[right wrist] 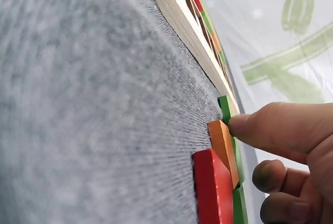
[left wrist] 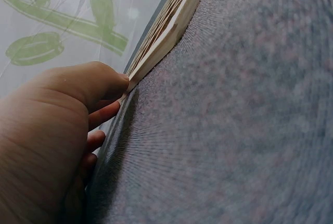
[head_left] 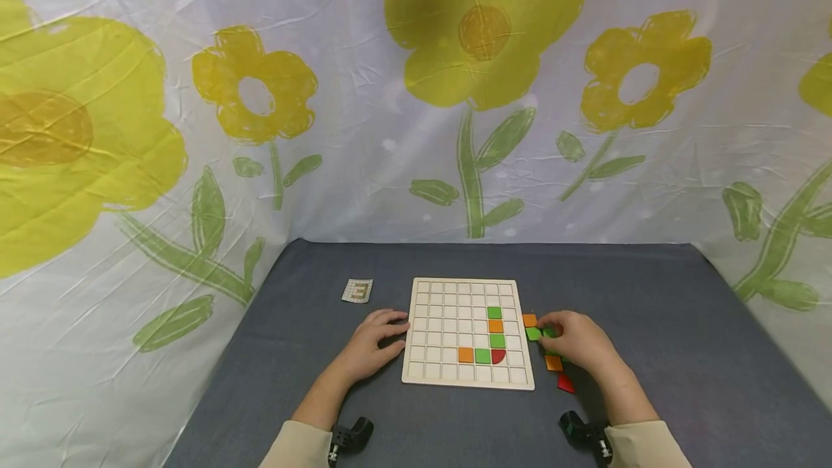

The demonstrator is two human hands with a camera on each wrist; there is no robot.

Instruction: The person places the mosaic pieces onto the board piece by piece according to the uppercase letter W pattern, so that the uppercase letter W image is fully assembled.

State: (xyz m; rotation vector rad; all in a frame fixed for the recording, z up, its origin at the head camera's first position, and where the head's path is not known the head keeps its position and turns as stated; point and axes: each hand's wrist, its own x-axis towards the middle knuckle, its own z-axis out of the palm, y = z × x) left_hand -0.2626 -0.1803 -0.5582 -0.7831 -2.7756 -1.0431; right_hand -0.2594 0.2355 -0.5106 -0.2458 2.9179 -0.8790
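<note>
A pale wooden grid board (head_left: 448, 309) lies mid-table, with green, orange and red tiles set in an L-like line toward its right. My left hand (head_left: 372, 347) rests at the board's left edge, fingers loosely extended; in the left wrist view the thumb (left wrist: 112, 83) meets the board's corner. To the right of the board, my right hand (head_left: 578, 338) pinches a green tile (head_left: 549, 332) between thumb and index finger. The right wrist view shows the thumb against that green tile (right wrist: 225, 108); the index fingertip is hidden there.
Around the right hand lie loose tiles: an orange one (head_left: 529, 320), a green one (head_left: 533, 334), another orange one (head_left: 553, 362) and a red one (head_left: 565, 383). A small printed card (head_left: 357, 290) sits behind the left hand. Flowered cloth (head_left: 364, 165) hangs behind the dark table.
</note>
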